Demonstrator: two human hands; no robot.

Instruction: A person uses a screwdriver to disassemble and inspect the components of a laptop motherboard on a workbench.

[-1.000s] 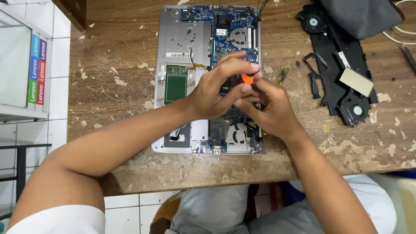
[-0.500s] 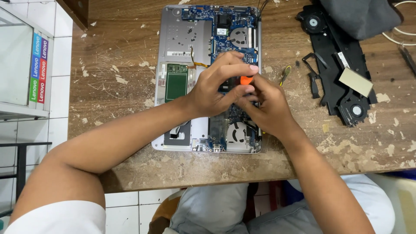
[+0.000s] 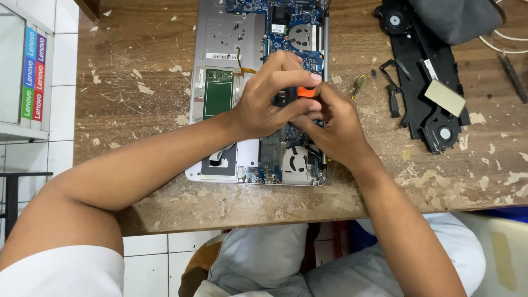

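Opened laptop chassis (image 3: 220,66) lies at upper centre of frame on worn wooden table (image 3: 137,60). Left hand (image 3: 269,102) and right hand (image 3: 335,129) meet over the blue motherboard (image 3: 291,22), both pinching an orange-handled screwdriver (image 3: 306,92) held upright. Judgement: tool light, stiff, small handle; grip by fingertips. Board fragile; hold chassis by edges. Removed black bottom cover (image 3: 423,93) lies right, small yellow-green tool (image 3: 358,85) just beside the hands.
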